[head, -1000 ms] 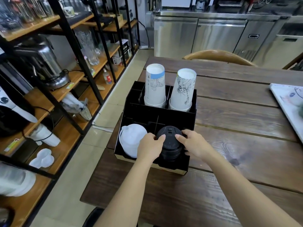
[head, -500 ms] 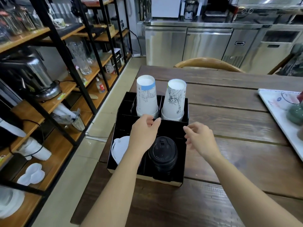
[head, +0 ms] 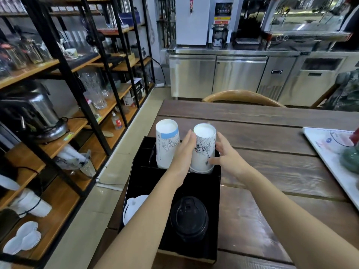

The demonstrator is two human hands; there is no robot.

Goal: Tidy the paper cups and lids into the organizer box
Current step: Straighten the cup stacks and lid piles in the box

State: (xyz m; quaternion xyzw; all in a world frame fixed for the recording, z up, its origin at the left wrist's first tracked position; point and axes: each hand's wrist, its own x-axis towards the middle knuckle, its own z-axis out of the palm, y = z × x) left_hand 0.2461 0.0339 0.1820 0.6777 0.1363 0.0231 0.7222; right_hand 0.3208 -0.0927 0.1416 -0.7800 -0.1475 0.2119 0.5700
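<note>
A black organizer box [head: 217, 193] stands at the left end of a wooden table [head: 275, 171]. Its back compartments hold two upside-down stacks of printed paper cups: one with a blue band [head: 166, 144] on the left and one with a black drawing [head: 204, 146] on the right. Black lids [head: 189, 218] are stacked in the front right compartment. White lids [head: 134, 208] lie in the front left one, partly hidden by my forearm. My left hand [head: 183, 152] presses flat on the right stack's left side, between the two stacks. My right hand [head: 226, 157] touches its right side.
A white tray [head: 330, 152] with a green object sits at the table's right edge. A wooden chair back [head: 242, 95] rises behind the far edge. Black-framed shelves [head: 58, 133] with glassware and appliances line the left, across a tiled aisle. Steel counters stand at the back.
Both hands left the black lids in the front compartment and moved forward to the back of the box, closing on either side of the right cup stack. The camera tilted up.
</note>
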